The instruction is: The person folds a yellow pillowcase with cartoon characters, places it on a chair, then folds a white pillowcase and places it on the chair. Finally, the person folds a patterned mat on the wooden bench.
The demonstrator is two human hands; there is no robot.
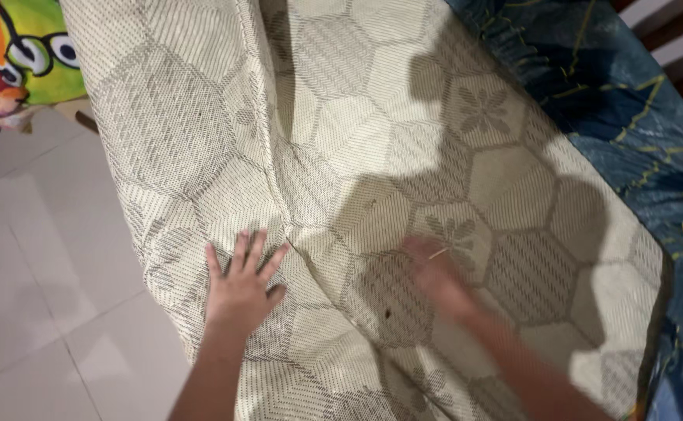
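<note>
A cream woven mat [372, 125] with a grey hexagon and flower pattern lies spread over a bed, one edge draped down toward the floor with a long fold in it. My left hand [241, 284] rests flat on the mat near that fold, fingers spread, holding nothing. My right hand [435, 273] is blurred with motion over the mat's middle. A thin pale sliver shows at its fingertips; whether the hand grips it I cannot tell.
A dark blue bedsheet [637, 117] with yellow line markings shows under the mat at the right. White floor tiles [37, 273] lie at the left. A bright cartoon-printed cloth [22, 47] sits at the top left. Dark wooden slats [680, 31] stand at the top right.
</note>
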